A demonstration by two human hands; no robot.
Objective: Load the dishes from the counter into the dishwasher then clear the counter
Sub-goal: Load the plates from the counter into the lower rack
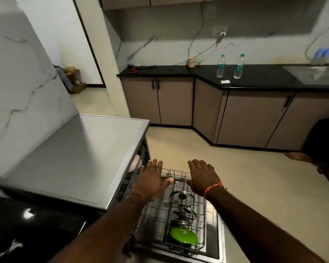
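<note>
Both hands, left hand and right hand, hover with fingers wide, holding nothing, over the lower rack (bottom centre, loaded); push evenly so lids stay upright.

Lids stand in the rack, right of the dishwasher top.

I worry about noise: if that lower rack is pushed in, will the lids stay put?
The steel lids stand on edge between the rack wires, so they may rattle. The green lid leans flatter, looks like plastic, and probably shifts quietly.
</note>
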